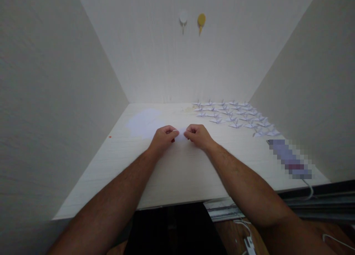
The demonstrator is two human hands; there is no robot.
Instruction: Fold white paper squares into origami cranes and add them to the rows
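Observation:
A small white sheet of paper (181, 135) is held between my two hands above the middle of the table. My left hand (165, 136) pinches its left edge between thumb and fingers. On the opposite edge, my right hand (195, 135) grips the paper the same way. To the left, loose white paper (145, 123) lies spread on the tabletop. Rows of folded white paper cranes (235, 124) stand at the back right. Any fold lines in the held paper are too faint to make out.
The pale table (172, 181) is enclosed by walls on three sides. A blurred-out flat device (290, 158) with a cable (310, 190) lies near the right edge. A white hook (183, 18) and a yellow hook (201, 20) are on the back wall.

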